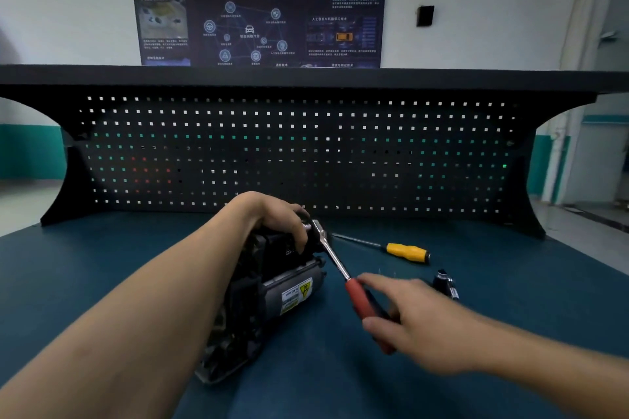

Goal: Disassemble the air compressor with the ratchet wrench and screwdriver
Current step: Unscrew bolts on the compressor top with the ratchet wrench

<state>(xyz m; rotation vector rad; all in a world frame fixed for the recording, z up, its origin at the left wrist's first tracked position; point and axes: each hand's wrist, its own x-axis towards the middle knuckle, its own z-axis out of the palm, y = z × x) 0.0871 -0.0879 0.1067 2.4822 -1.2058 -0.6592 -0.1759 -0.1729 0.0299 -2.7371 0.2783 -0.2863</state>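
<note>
right hand (pixel 422 323) laid over the ratchet wrench (pixel 335 258), dismantling barely begun

the red handle is crossed by blurred fingers and thumb; whether it is truly grasped cannot be told. the wrench head is seated at the far end of the air compressor (pixel 272 292), which is laid at the middle of the workbench (pixel 102 265) and clasped on top by the curled left hand (pixel 275 214). the screwdriver (pixel 405 252) is left untouched toward the back edge, and a small dark fitting (pixel 444 282) is seen just beyond the right hand. no freed cover or bolt is shown, so most of the work is judged still to be done.
</note>
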